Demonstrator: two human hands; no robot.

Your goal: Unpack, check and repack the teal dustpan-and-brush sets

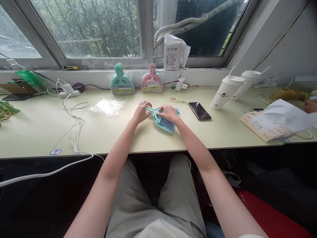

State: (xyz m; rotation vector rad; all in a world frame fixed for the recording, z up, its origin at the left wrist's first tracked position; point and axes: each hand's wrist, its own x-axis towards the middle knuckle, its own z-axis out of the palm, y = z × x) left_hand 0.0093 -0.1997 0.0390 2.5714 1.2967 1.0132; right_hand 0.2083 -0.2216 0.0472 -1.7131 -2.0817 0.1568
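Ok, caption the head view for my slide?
Both hands on a blue-green dustpan set at a windowside table, phone and two white cups nearby.

Soft daylight above, deep shadow below.
Light enters through the window [99,29] at twelve o'clock, brightening the tabletop [99,135]; plastic film [109,106] glares at nine, darkness fills four and eight, and wide-angle distortion slants the frames [44,34] at ten and two.

Teal dustpan-and-brush set [164,123]: flat on table [111,135], handle leftward, bristles pale blue.
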